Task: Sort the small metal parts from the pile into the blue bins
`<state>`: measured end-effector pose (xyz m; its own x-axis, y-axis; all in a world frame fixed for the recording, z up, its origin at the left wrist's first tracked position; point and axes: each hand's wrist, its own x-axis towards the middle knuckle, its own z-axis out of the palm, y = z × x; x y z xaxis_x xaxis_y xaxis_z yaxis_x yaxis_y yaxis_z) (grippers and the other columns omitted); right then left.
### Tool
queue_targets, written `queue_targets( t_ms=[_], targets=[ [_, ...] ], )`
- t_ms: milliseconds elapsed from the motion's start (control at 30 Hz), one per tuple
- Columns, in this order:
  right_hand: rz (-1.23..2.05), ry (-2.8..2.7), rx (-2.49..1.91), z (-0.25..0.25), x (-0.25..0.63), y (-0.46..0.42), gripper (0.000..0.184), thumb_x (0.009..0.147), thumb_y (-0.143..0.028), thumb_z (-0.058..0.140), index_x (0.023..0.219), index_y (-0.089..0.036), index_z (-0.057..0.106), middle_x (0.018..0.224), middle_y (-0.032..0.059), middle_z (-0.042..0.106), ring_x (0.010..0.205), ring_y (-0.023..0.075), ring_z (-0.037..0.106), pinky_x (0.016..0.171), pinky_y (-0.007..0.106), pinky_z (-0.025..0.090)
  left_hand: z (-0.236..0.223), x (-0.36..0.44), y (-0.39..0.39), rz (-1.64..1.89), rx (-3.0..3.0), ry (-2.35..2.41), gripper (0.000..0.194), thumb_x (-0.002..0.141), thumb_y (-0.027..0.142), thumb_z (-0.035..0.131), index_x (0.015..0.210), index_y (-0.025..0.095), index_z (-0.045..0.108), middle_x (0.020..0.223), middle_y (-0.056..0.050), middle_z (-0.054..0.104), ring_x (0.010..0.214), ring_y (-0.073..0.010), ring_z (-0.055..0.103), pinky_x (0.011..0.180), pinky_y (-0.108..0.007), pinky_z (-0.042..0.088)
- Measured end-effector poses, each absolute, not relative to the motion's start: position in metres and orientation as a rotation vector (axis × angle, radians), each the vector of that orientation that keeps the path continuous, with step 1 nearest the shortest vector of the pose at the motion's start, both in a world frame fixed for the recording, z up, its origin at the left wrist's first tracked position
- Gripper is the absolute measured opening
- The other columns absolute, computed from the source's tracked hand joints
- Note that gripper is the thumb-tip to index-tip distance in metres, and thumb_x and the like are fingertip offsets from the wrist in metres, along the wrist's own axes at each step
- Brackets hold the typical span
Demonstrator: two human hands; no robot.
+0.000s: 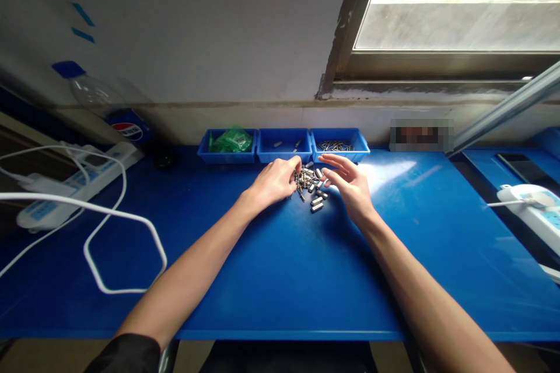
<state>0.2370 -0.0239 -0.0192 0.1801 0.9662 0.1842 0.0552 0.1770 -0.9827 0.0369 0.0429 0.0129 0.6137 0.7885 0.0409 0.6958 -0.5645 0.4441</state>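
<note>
Two bare forearms (205,256) reach over a blue table (271,280) that spreads beneath the fingers. Just beyond the fingertips, three bins stand side by side: the left bin (230,158) holds a green plastic bag (235,141), the middle bin (280,158) a few grey pieces (277,144), the right bin (361,157) many slim metal pins (335,145). The left hand (273,179) curls at one side of a heap (308,180), thumb and forefinger close; whether they pinch anything, I cannot tell. Opposite, the right hand (352,186) has its fingers parted, with nothing visibly gripped. Between both sets of fingertips lies that heap: silver blocks (317,208) nearer the right fingers, thinner brassy pins (301,193) by the left. Picking among these seems the step in hand; the next move likely calls for a precise pinch on one piece, without scattering its neighbours.
</note>
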Motion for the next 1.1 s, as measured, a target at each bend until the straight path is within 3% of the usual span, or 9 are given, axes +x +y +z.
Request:
queue_targets(
  t_ms=[267,467,733,1100],
  targets=[
    [0.976,-1.155,-1.164,-0.018,0.237,-0.024,0.037,0.085,-0.045,0.081,0.117,-0.028,0.074,0.124,0.0066,0.077,0.081,0.0198,0.072,0.071,0.036,0.059,0.012,0.033,0.045,0.316,2.466,1.174,0.025,0.077,0.016,0.065,0.1,0.024,0.063,0.086,-0.002,0.074,0.075,-0.0217,0.069,0.062,-0.028,0.045],
    [1.004,-1.154,-1.169,-0.017,0.236,-0.025,0.038,0.085,-0.046,0.08,0.118,-0.027,0.074,0.12,0.0069,0.078,0.078,0.0189,0.071,0.07,0.035,0.058,0.014,0.04,0.038,0.279,2.459,1.283,0.027,0.08,0.011,0.059,0.104,0.024,0.065,0.085,-0.004,0.075,0.073,-0.0218,0.07,0.06,-0.027,0.044],
    [1.022,-1.136,-1.151,-0.017,0.236,-0.025,0.036,0.085,-0.045,0.081,0.115,-0.026,0.075,0.113,0.0064,0.079,0.075,0.018,0.069,0.068,0.034,0.055,0.031,0.03,0.037,0.205,2.514,1.02,0.011,0.079,0.021,0.068,0.09,0.022,0.07,0.084,-0.002,0.075,0.074,-0.0199,0.069,0.061,-0.026,0.044],
    [1.052,-1.114,-1.153,-0.015,0.234,-0.026,0.033,0.082,-0.045,0.082,0.11,-0.027,0.076,0.104,0.0043,0.079,0.074,0.0175,0.067,0.067,0.033,0.055,0.037,0.035,0.031,0.043,2.555,1.074,0.015,0.078,0.01,0.064,0.083,0.02,0.074,0.086,-0.007,0.077,0.073,-0.0207,0.069,0.062,-0.027,0.044]
  ],
)
